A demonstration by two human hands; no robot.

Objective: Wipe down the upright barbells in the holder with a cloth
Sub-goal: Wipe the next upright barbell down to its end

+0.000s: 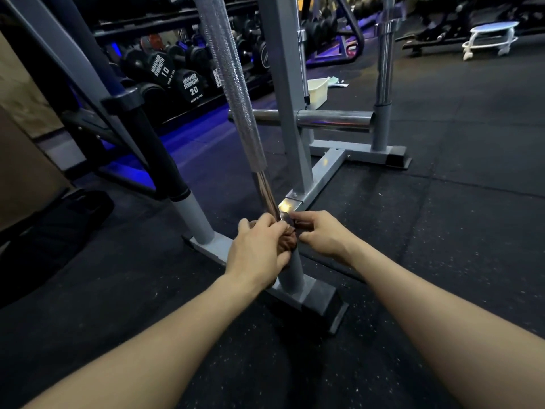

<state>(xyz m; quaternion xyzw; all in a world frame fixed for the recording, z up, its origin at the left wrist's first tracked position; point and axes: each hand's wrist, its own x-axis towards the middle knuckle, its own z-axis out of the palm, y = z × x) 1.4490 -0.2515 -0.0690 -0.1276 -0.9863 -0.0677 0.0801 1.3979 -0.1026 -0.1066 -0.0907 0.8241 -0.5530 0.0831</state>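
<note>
Head camera looks forward and down, close above the holder (298, 293) base.

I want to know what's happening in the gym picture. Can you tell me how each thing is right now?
barbell: upright, leaning in the holder
cloth: bunched around the barbell's low end
left hand: gripping the cloth
right hand: fingers pinching at the cloth
holder: standing on the floor
white bin: on the floor, contents hidden

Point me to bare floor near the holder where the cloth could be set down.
Bare rubber floor lies right of the holder base, and more left of the near foot. It is crowded where the left hand and right hand work the cloth around the barbell.
</note>
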